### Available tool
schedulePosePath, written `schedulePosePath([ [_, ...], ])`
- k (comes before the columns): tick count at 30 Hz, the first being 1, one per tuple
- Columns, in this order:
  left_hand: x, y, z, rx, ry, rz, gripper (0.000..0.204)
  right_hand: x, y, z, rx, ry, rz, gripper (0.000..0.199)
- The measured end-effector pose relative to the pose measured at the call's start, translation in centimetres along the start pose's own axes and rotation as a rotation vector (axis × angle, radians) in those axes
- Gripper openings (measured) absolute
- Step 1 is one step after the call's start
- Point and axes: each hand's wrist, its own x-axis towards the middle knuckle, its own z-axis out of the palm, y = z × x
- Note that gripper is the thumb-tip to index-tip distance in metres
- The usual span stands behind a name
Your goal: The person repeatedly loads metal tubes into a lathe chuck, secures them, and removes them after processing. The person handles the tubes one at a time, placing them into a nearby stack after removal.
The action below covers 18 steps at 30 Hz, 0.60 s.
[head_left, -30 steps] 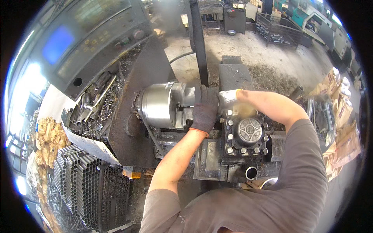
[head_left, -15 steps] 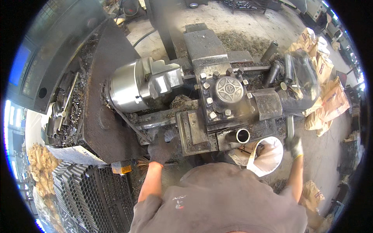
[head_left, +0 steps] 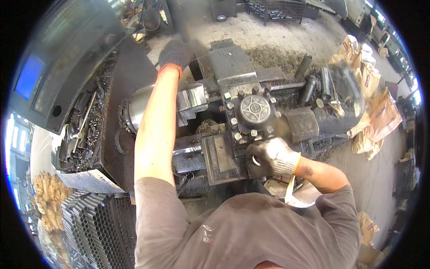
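My right hand [head_left: 273,157], in a pale knitted glove with a yellow-edged cuff, is closed beside the tool post [head_left: 254,109] on the lathe's carriage. Its fingers curl round a dark metal tube [head_left: 255,160], of which only the bright rim shows clearly. My left hand [head_left: 175,54], in a dark glove with an orange cuff, is stretched far forward past the chuck [head_left: 139,105], at a dark upright post [head_left: 177,20]. Blur and the dark background hide its fingers. My left forearm covers part of the chuck.
Metal tubes [head_left: 326,84] stand at the carriage's right. Paper sacks [head_left: 378,116] lie farther right. A white bag [head_left: 302,195] hangs below my right hand. Stacked tubes [head_left: 96,219] fill a rack at lower left. Tools and metal chips lie in a tray [head_left: 80,130].
My left hand has risen from in front of the machine to beyond the chuck. My right hand has moved left, from the far side of the white bag to the tube by the tool post.
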Motion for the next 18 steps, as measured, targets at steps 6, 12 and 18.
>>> schedulePosePath([
  [6,-14.4,-4.6,0.0,-0.097,0.623,0.421,0.034,4.0,4.3,-10.5,0.196,-0.029,-0.367,0.035],
  [12,-37.4,-15.4,9.2,-1.073,-0.142,-0.799,0.023,17.4,11.8,-10.2,-0.735,-0.069,0.07,0.028],
  [18,-49.4,-26.1,9.1,-1.151,0.943,-1.023,0.046,20.7,19.3,-4.0,-0.387,-0.497,0.157,0.026],
])
